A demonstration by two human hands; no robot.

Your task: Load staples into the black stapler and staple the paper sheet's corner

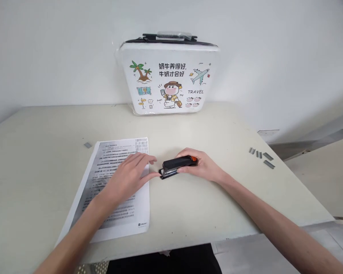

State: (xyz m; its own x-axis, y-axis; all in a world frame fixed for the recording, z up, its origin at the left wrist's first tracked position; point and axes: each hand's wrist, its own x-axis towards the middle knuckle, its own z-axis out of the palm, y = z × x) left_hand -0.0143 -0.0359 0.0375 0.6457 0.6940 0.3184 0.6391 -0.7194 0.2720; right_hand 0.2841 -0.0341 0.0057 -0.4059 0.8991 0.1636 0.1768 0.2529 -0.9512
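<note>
A black stapler (175,163) with an orange patch near its back end is in my right hand (200,163), the fingers wrapped round its rear half. Its front points left and shows the silver metal part. My left hand (131,171) is over the printed sheets of paper (117,213), fingers stretched and apart. The left thumb tip reaches the stapler's front end; whether it presses on it I cannot tell. Part of the print is hidden under my left hand and forearm.
A white case (168,76) with cartoon prints stands at the back against the wall. Several strips of staples (258,153) lie at the table's right side, and one small strip (87,145) lies left of the paper. The table's front edge (188,243) runs close to me.
</note>
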